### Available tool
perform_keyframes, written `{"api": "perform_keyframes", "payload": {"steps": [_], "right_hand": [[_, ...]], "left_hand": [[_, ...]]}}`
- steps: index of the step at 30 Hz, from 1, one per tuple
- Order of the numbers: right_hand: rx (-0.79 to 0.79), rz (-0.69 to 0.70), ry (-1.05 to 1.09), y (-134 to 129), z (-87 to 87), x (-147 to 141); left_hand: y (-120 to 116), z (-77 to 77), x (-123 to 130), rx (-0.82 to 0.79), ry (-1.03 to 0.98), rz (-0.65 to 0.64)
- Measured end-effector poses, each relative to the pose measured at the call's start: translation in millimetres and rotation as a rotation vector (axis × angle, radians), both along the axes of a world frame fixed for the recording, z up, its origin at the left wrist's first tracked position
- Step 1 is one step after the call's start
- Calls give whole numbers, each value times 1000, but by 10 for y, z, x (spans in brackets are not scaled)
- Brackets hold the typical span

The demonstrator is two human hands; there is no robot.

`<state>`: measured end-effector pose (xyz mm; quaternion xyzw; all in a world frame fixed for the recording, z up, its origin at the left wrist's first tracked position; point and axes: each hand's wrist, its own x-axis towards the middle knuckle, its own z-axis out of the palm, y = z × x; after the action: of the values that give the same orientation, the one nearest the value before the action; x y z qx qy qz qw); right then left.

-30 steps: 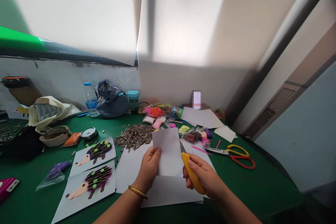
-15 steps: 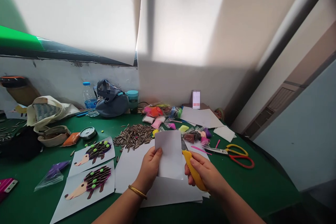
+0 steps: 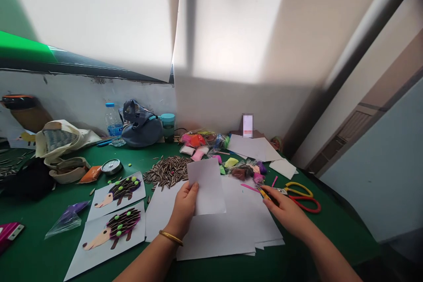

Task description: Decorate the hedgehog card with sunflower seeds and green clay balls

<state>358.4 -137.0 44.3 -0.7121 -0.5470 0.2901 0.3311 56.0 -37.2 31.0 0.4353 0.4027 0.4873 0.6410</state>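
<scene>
My left hand (image 3: 185, 205) pinches a small sheet of white paper (image 3: 208, 189) by its left edge, thumb on top, holding it above a stack of larger white sheets (image 3: 221, 240). My right hand (image 3: 286, 211) is closed on a yellow box cutter (image 3: 265, 194), mostly hidden by the fingers. Its front end points to the upper left, over the blades of scissors (image 3: 302, 196) with one yellow and one red handle. A pink strip of clay (image 3: 249, 187) lies just left of the cutter.
Striped sunflower seeds (image 3: 168, 171) are heaped behind the paper. Two hedgehog pictures (image 3: 114, 229) lie at the left. Bagged coloured clay (image 3: 243, 172), a phone (image 3: 247, 126), a water bottle (image 3: 114, 125), a blue bag (image 3: 140, 128) and a tape roll (image 3: 111, 166) stand or lie farther back.
My right hand has moved right and away from the paper with the box cutter, toward the scissors. My left hand has shifted the small sheet slightly left and up.
</scene>
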Motion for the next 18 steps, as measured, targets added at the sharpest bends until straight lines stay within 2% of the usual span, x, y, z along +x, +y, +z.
{"api": "perform_keyframes", "payload": {"steps": [2,4,7,9,12,14,18], "right_hand": [[-57,23,-330,-23,-87,303],[-135,17,-535,-50,-177,551],[-186,-21,-716,-77,-257,739],[-158,-82,-737,-68,-242,700],[17,-108,-567,1,-141,388],[98,-24,-278,77,-73,52],[86,197,385,260,-41,-683]], "left_hand": [[14,-11,-2,2,-7,12],[28,-21,-4,6,-21,21],[41,-30,-3,-10,-36,7],[44,-37,1,-25,-28,-14],[43,-54,15,-26,-9,-38],[33,-62,28,-14,-4,-57],[-4,-62,53,29,1,-93]]}}
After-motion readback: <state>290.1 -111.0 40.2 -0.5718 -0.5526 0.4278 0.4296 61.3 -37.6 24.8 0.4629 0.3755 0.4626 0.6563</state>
